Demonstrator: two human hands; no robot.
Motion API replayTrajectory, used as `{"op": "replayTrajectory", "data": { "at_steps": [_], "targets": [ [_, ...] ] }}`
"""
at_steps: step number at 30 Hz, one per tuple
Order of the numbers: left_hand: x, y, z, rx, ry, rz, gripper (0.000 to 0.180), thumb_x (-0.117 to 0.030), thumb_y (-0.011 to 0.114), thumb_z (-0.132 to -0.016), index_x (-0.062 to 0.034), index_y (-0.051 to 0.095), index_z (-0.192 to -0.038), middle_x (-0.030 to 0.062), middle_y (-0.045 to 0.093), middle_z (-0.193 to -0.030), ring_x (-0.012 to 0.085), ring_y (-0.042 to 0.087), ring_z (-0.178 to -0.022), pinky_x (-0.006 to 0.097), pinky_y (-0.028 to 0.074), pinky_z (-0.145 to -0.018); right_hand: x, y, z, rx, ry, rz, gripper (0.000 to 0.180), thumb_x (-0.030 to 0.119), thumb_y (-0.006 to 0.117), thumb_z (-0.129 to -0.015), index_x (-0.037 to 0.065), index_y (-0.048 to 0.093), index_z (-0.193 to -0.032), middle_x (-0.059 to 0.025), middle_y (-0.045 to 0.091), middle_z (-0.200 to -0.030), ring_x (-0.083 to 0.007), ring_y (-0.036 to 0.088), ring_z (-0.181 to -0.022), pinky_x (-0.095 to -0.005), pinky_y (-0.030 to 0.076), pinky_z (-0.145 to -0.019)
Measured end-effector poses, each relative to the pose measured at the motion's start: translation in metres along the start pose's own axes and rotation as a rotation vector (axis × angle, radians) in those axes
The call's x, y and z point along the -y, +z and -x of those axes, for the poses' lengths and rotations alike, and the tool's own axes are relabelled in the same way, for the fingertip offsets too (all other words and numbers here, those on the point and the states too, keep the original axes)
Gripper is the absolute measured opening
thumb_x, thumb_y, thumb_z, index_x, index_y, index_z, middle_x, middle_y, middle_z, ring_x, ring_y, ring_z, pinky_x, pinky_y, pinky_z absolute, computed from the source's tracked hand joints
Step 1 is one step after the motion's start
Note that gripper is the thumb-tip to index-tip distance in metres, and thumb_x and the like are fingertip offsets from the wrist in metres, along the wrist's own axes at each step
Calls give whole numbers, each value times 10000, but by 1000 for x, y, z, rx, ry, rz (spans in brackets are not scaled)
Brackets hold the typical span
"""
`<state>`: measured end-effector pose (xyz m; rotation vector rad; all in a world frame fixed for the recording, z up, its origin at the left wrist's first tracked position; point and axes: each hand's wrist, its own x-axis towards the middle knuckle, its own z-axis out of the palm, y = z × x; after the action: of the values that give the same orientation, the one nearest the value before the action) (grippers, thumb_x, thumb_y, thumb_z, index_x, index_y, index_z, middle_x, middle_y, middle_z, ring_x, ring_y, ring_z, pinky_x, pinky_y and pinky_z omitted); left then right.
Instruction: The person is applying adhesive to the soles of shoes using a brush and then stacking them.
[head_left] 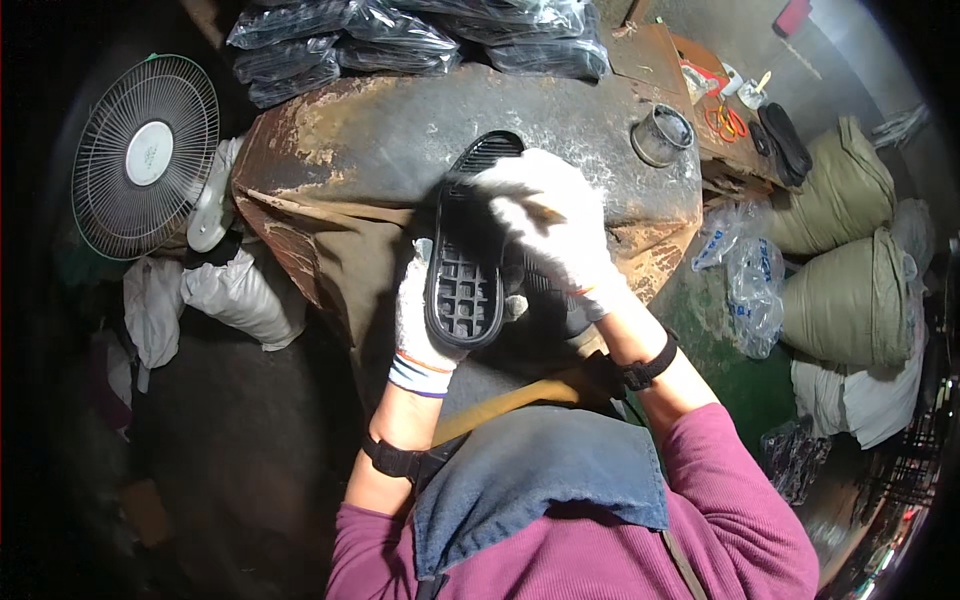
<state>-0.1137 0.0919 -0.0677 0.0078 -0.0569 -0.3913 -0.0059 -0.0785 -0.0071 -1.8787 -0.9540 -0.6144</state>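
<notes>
A black shoe sole (467, 285), with a raised rim and a grid of square hollows, stands tilted in front of me over the near edge of the covered table. My left hand (418, 315), in a white knit glove, grips its lower left side, the thumb along the rim. Over the sole's upper right part is my right hand (555, 215), also gloved; its bent fingers are smeared by motion, and whether they pinch anything is hidden. Below the right wrist, a second dark ribbed piece (550, 300), perhaps another sole, shows partly.
Black plastic-wrapped bundles (420, 40) are stacked along the far edge of the table (370, 130). A metal can (662, 136) stands at its right. Orange-handled scissors (725, 122) lie on a side board. A fan (148, 155) is at left; full sacks (845, 300) stand at right.
</notes>
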Motion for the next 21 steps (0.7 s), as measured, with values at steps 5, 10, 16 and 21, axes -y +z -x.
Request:
{"op": "replayTrajectory", "data": {
  "at_steps": [5, 10, 16, 21],
  "targets": [
    [12, 9, -4, -6, -114, 137, 811, -590, 427, -1065, 1, 326, -1609, 347, 539, -1453, 501, 583, -1289, 649, 495, -1057, -50, -19, -3, -94, 317, -6, 191, 128, 731, -892, 79, 798, -1065, -91, 773, -990, -232, 724, -934, -332, 575, -834],
    [12, -10, -7, 12, -130, 151, 758, -604, 412, -1061, -19, 454, -1543, 332, 528, -1476, 514, 565, -1307, 658, 450, -1105, -23, 1, 8, 122, 308, -351, 167, 93, 728, -916, 58, 788, -1068, -71, 768, -1005, -198, 736, -948, -313, 576, -872],
    [6, -32, -11, 205, 5, 98, 824, -636, 398, -1018, -58, 371, -1604, 192, 472, -1590, 412, 479, -1416, 573, 377, -1182, 30, -8, 20, 305, 47, -215, 222, 136, 780, -883, 106, 797, -1103, -62, 771, -1101, -251, 697, -1113, -392, 510, -1046],
    [-33, -31, -10, 78, 100, -56, 790, -605, 409, -1052, 19, 445, -1535, 267, 586, -1446, 450, 604, -1283, 626, 493, -1079, 56, -17, 47, 400, -53, -95, 230, 207, 796, -881, 153, 790, -1104, -24, 761, -1171, -291, 643, -1235, -433, 464, -1119]
  ]
}}
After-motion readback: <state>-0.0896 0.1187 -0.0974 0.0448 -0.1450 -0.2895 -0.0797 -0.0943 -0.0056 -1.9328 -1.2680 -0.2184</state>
